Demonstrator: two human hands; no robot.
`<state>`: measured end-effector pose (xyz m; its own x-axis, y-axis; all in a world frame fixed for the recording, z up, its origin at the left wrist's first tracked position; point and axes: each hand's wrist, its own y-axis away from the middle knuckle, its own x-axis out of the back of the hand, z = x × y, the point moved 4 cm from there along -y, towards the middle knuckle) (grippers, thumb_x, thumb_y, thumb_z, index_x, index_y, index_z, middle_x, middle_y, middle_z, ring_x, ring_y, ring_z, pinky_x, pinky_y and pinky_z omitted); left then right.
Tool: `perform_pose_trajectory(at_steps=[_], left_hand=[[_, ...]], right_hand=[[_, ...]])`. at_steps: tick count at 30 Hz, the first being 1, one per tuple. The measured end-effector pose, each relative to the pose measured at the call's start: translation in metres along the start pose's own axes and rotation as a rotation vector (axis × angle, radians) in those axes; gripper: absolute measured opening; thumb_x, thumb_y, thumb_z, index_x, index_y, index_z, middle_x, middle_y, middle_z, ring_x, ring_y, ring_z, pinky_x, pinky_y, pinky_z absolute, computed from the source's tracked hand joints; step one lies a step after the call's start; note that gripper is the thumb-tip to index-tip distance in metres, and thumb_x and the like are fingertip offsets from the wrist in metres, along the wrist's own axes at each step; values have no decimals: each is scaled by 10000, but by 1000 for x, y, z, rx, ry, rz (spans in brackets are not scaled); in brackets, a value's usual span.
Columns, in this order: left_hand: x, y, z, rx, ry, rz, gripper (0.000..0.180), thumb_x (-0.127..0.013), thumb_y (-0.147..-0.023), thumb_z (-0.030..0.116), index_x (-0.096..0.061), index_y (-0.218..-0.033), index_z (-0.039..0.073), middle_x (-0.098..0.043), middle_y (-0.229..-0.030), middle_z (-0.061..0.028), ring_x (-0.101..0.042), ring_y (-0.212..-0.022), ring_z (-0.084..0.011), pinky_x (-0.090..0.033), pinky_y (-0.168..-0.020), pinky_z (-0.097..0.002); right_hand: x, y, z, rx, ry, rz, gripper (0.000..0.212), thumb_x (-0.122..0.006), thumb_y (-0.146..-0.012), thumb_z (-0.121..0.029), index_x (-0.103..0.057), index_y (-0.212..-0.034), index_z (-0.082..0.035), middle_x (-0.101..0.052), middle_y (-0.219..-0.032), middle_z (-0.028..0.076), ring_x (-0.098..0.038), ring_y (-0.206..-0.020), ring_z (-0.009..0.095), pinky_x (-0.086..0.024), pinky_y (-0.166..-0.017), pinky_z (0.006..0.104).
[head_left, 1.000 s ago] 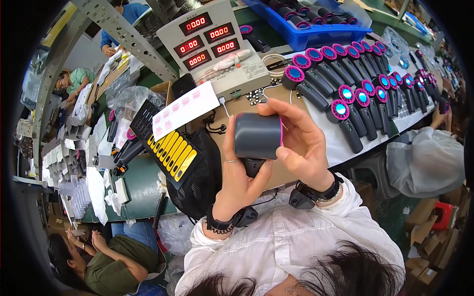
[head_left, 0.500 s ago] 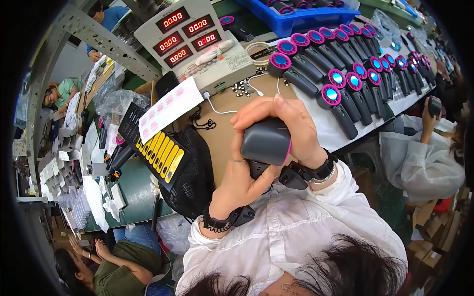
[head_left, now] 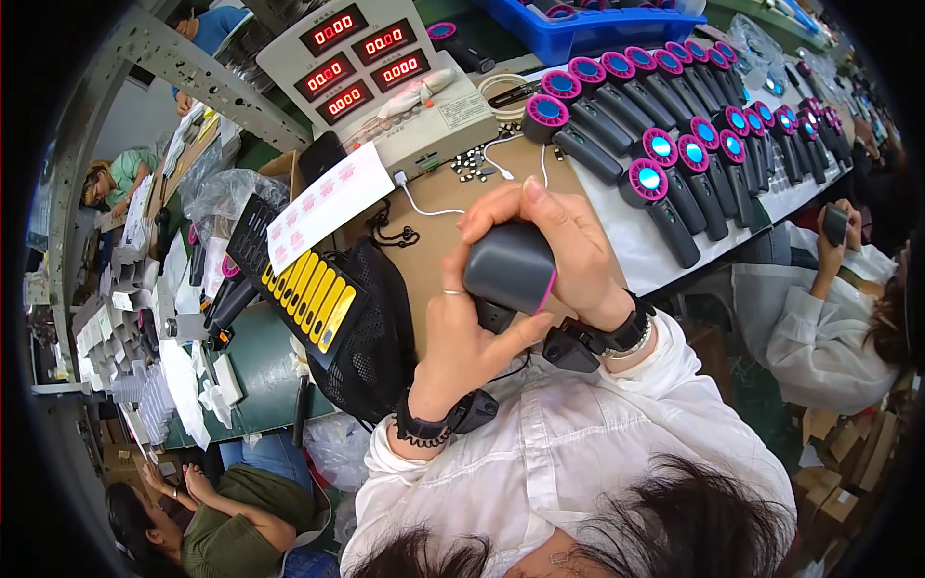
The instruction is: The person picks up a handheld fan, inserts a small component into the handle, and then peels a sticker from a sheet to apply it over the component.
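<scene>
Between both hands, in front of my chest, is a dark grey handheld fan (head_left: 509,267) with a pink rim along its lower right edge. My left hand (head_left: 464,332) grips it from the left and below, thumb stretched toward the pink edge. Around its top and right side curl the fingers of my right hand (head_left: 570,246). Its handle is mostly hidden behind my left hand. Beyond my hands, rows of similar fans (head_left: 647,180) with pink rings and blue centres lie on a white sheet (head_left: 631,252).
A meter box (head_left: 424,135) with red displays stands at the back, a white cable (head_left: 424,206) running from it. A printed sheet (head_left: 328,210), yellow strips (head_left: 313,306) and a black mesh bag (head_left: 371,337) lie left. A blue bin (head_left: 588,37) is behind. Co-workers sit at both sides.
The fan and my hands have shifted slightly left and up, and the fan has tilted a little. Both hands still hold it. At right, a co-worker's hands have moved with a dark object.
</scene>
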<state>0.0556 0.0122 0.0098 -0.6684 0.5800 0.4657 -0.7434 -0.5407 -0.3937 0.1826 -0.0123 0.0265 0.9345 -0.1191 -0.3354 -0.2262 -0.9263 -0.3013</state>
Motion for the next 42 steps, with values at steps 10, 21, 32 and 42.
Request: perform_pose_trajectory(at_steps=[10,21,32,42], left_hand=[[-4,11,-19,509,1086,-17,486,-521,-929,416,-401,-1188,22,-585,-749,-123,-578,-570,-165,-477,-524,-259],[-5,11,-16,582,1230,-29,560,-381,-934,568,-479,-1125,50,-579,-747,-117,-565,-542,-166,-452,-495,-247],[-4,7,-13,641,1313,1,564,-330,-941,587,-487,-1107,72,-569,-739,-100,-552,-531,-159,-439,-489,-245],[-6,7,-15,699,1377,31,595,-291,-933,619,-492,-1097,83,-559,-718,-96,-542,-515,-164,-434,-475,-245]], right_hand=[[4,-5,6,-49,-109,-208,584,-370,-944,-407,-450,-1279,64,-502,-1288,204,-497,-1181,258,-362,-1015,365],[2,4,11,-133,-95,-217,634,-506,-902,-344,-351,-1367,58,-431,-1369,208,-420,-1283,267,-303,-1073,374],[6,5,23,-133,-90,-151,568,-486,-934,-266,-341,-1376,58,-432,-1374,186,-424,-1278,244,-309,-1066,358],[6,6,26,-173,-61,-119,528,-456,-942,-218,-341,-1378,56,-440,-1366,173,-428,-1269,232,-302,-1067,345]])
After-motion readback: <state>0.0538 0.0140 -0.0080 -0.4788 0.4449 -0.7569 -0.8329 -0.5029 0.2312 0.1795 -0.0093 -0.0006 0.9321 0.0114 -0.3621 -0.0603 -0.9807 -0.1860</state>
